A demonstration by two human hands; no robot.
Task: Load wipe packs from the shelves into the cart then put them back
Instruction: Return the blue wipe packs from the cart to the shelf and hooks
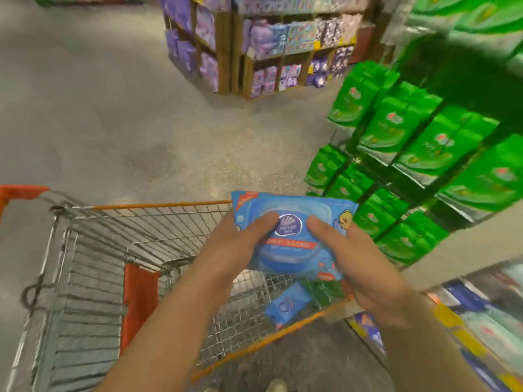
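A wire cart (pixel 93 267) with orange trim fills the lower left, standing on a grey speckled floor (pixel 113 114). Its orange handle (pixel 21 192) is at the far left, and an orange flap (pixel 138 301) stands upright inside the basket. Low in the basket, toward its right side, lies a small blue pack (pixel 287 305), with something green just beside it that is too blurred to identify.

Above the basket's right half, two bare forearms reach forward and hold a blue wipe pack (pixel 291 236) between them, its printed face and round white logo turned up toward the camera. The left hand (pixel 237 244) grips the pack's left edge, thumb lying across the front. The right hand (pixel 365 267) grips the right edge the same way, thumb on the front, fingers curled behind.

In the background, centre, wooden shelves (pixel 254 46) hold purple packages. To the right, shelves (pixel 424 154) are stacked with green packs (pixel 410 128); below them, at the lower right, are blurred blue and yellow goods.
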